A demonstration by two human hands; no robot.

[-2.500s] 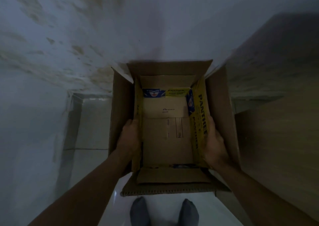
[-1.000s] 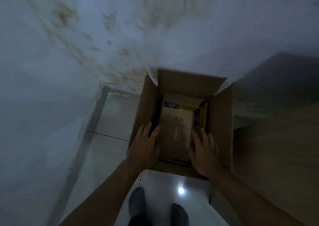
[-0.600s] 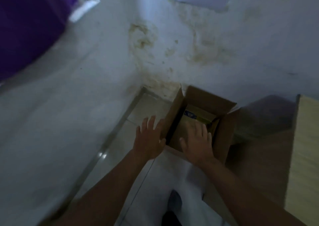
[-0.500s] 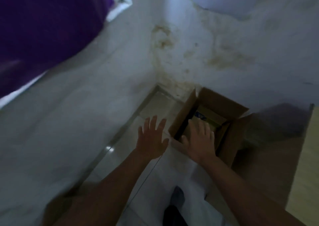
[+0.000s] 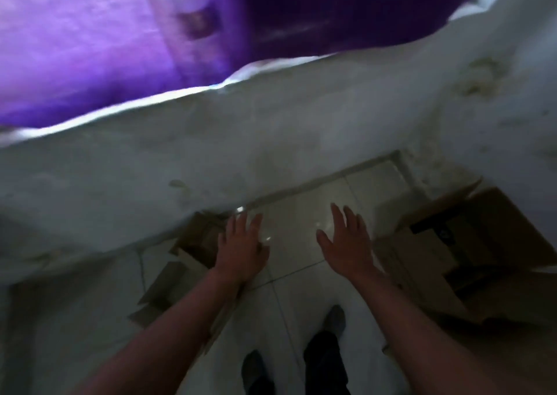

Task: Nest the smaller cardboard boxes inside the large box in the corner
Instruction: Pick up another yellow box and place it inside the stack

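Observation:
The large cardboard box stands open in the corner at the right, with a smaller box nested inside; its inside is dark and blurred. Another small cardboard box with open flaps lies on the floor by the left wall, partly hidden behind my left hand. That hand hovers over this box's right edge with fingers spread and holds nothing. My right hand hangs over bare tile between the two boxes, fingers apart and empty.
A white stained wall runs along the left and back. A purple curtain hangs above it. The floor is pale tile. My feet in dark socks stand at the bottom centre.
Both hands have let go of the nested box and left the large box. The view has swung left, bringing the curtain and the small box by the wall into sight.

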